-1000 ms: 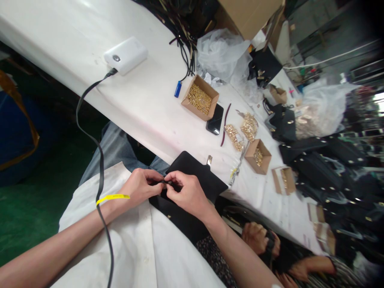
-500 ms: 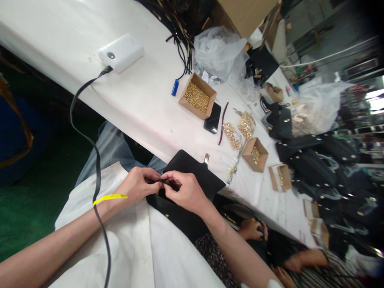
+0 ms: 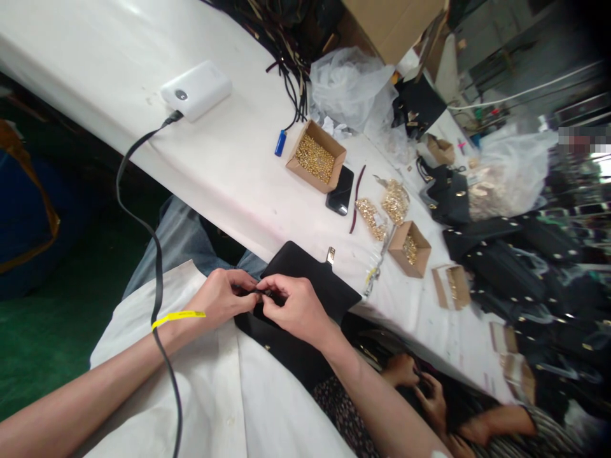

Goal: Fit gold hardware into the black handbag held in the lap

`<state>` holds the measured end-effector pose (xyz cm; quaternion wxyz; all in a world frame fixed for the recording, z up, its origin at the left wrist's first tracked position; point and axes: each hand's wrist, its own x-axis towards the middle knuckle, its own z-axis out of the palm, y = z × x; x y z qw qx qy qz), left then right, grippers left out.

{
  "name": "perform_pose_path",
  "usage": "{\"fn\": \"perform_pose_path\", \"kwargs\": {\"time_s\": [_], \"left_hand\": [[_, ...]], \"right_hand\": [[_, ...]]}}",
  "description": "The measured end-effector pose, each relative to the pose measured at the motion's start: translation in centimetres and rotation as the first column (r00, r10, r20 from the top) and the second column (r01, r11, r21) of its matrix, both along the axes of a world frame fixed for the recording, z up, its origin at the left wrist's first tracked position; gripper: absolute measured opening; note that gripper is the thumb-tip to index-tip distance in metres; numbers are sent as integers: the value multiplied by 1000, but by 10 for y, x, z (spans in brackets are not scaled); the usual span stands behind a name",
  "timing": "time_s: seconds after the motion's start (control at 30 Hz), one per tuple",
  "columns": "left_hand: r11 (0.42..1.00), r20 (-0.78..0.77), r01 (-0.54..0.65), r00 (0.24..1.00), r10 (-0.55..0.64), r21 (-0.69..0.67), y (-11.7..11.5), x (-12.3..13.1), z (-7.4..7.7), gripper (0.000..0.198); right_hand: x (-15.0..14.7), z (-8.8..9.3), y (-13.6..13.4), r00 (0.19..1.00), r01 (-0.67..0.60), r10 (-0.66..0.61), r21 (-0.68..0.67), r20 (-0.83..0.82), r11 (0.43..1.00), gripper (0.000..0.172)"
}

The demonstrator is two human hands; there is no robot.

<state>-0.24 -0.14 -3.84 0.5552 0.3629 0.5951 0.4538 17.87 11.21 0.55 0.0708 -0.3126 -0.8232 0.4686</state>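
Observation:
My left hand (image 3: 224, 296) and my right hand (image 3: 298, 310) meet over my lap, fingertips almost touching. Both pinch a thin black strap (image 3: 260, 292), most of which the fingers cover. Beneath them lies a black handbag (image 3: 305, 267), its flap spread toward the table edge. A gold metal clasp (image 3: 330, 256) sticks out from that flap. The lower part of the bag rests against my white shirt, partly behind my right hand. Around my left wrist is a yellow band (image 3: 179, 316).
On the white table (image 3: 229, 172) lie a power bank (image 3: 203, 89) with a black cable, a blue lighter (image 3: 280, 143), a phone (image 3: 340, 191) and a cardboard box (image 3: 315, 156) of gold fittings. Black bags (image 3: 506, 254) pile up at right. A co-worker's hands (image 3: 432, 401) work nearby.
The strap has shifted slightly between my fingertips, toward my left hand. The co-worker's hands have changed position. The whole view has moved a little.

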Motion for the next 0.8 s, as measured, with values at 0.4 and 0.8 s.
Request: {"fn": "perform_pose_path", "kwargs": {"time_s": [0.4,0.8], "left_hand": [[1000,-163,-9,987,5,-26,4,3,15,20],[1000,-204,25,978,-27,-15,6,4,16,16]], "right_hand": [[3,4,-7,999,28,-29,49,29,998,38],[2,2,-11,990,134,-135,29,29,991,35]]}}
